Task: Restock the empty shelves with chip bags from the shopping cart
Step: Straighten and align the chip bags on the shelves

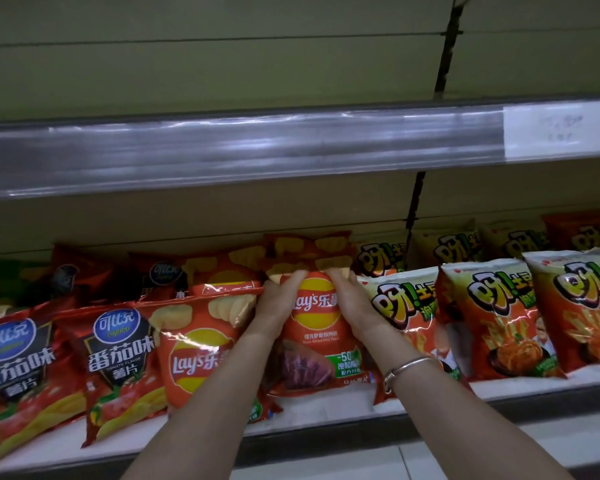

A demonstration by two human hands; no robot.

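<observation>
**Both hands clasp a Lay's bag on the lower shelf**

The left hand [280,303] and right hand [354,299] grip the upper sides of a red Lay's bag [314,344], with fingers curled onto its front near the top. A bracelet [406,369] circles the right wrist. The bag stands upright on the lower shelf [329,407], between a second Lay's bag [194,358] on its left and a fries-snack bag [407,306] on its right. Above runs the upper shelf [222,150].

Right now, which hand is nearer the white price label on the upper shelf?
Right. The right hand is below and left of the price label; the left hand is farther left, across the Lay's bag.
</observation>
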